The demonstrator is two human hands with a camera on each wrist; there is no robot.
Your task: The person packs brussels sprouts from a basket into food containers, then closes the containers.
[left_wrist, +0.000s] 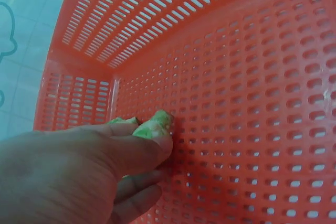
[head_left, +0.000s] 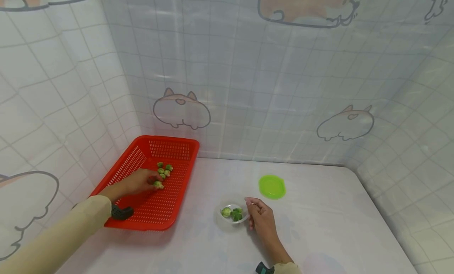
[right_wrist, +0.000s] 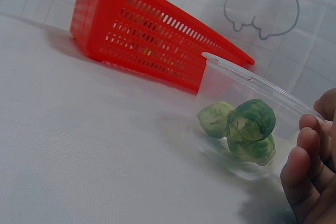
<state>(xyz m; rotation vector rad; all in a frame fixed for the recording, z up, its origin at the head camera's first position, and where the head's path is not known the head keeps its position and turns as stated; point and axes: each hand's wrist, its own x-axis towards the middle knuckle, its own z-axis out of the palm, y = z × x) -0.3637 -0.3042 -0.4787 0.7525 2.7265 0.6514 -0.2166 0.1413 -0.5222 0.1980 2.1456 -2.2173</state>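
In the head view my left hand (head_left: 143,181) reaches into the red basket (head_left: 142,222) and pinches a Brussels sprout (head_left: 158,185) between thumb and fingers. The left wrist view shows that sprout (left_wrist: 157,126) at the fingertips, just above the perforated floor. Several other Brussels sprouts (head_left: 167,173) lie beyond the hand in the basket. My right hand (head_left: 262,220) grips the rim of a round clear plastic container (head_left: 234,222) on the table, thumb on top and fingers at its side. Inside the container, three Brussels sprouts (right_wrist: 252,121) show in the right wrist view.
A bright green round lid (head_left: 272,187) lies on the white table (head_left: 319,211), behind and right of the container. Tile-patterned sheets (head_left: 248,88) with cartoon animals rise behind and on both sides. The basket stands against the left corner.
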